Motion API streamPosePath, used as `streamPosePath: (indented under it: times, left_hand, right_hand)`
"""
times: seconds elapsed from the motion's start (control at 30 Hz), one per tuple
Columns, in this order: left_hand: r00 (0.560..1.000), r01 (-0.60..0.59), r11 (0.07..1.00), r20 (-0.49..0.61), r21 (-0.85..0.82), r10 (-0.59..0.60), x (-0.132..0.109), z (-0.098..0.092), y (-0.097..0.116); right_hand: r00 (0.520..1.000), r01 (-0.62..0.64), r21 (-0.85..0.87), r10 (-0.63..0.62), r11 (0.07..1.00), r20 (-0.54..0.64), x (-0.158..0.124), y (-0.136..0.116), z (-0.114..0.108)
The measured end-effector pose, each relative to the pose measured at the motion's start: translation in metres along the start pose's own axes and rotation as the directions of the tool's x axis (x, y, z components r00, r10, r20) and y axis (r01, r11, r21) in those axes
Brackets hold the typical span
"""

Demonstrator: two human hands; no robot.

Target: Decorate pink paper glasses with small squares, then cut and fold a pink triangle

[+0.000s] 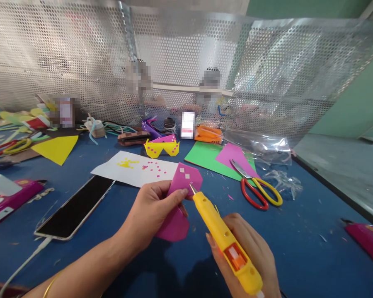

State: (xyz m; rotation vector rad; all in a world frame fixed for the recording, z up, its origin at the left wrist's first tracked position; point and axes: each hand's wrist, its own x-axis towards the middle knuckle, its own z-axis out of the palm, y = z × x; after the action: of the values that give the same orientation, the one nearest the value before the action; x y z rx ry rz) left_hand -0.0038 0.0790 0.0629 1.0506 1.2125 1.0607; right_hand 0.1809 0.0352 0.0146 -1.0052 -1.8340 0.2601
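Spanning the view, the blue desk [304, 244] underlies both hands. The right hand [251, 242] wraps its grip around the yellow glue gun [216, 217], long axis running five to eleven o'clock. The left hand [157, 203], entering from eight o'clock, thumb uppermost, pinches the magenta foam piece [174, 225] mid-length. Its two white squares [187, 176] lie near the nozzle [193, 189], at eleven o'clock; nozzle contact is indeterminate.

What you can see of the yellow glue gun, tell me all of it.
The yellow glue gun has a slim, plastic-looking body, pointed metallic tip, round recesses and a window showing orange and whitish parts. A pale stub protrudes from its rear. The right hand's grip holds it slanted, tip toward the pink piece; whether they touch is unclear.
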Motion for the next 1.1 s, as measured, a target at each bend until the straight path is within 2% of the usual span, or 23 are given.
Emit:
streamPosePath:
  times: [0.17,0.33,0.53,0.77,1.0,1.1]
  left_hand:
    - [1.0,0.002,1.0,0.008,0.012,-0.002,-0.001,0.0,0.001]
    - [1.0,-0.007,1.0,0.02,0.012,0.007,-0.001,-0.001,0.002]
    - [0.999,-0.026,0.999,0.028,-0.022,0.026,0.0,-0.003,-0.002]
    - [0.999,-0.014,1.0,0.04,0.017,0.013,0.001,-0.004,-0.001]
    - [0.998,-0.021,0.999,0.054,0.047,0.019,-0.004,-0.003,0.005]
    - [0.998,-0.012,1.0,0.067,0.024,0.011,-0.005,-0.004,0.007]
  right_hand:
    - [0.999,-0.027,0.001,0.027,1.0,-0.032,-0.001,-0.003,0.001]
    - [0.999,-0.028,-0.019,0.028,0.999,-0.02,-0.002,0.0,0.001]
    - [1.0,0.008,0.036,-0.008,0.999,0.009,-0.002,0.0,0.002]
    - [0.993,0.047,-0.059,-0.053,0.997,-0.109,0.005,-0.006,-0.008]
    - [0.971,-0.046,-0.002,0.044,0.999,-0.233,0.008,-0.001,-0.023]
    - [0.97,-0.103,-0.041,0.092,0.994,-0.224,0.01,0.013,-0.03]
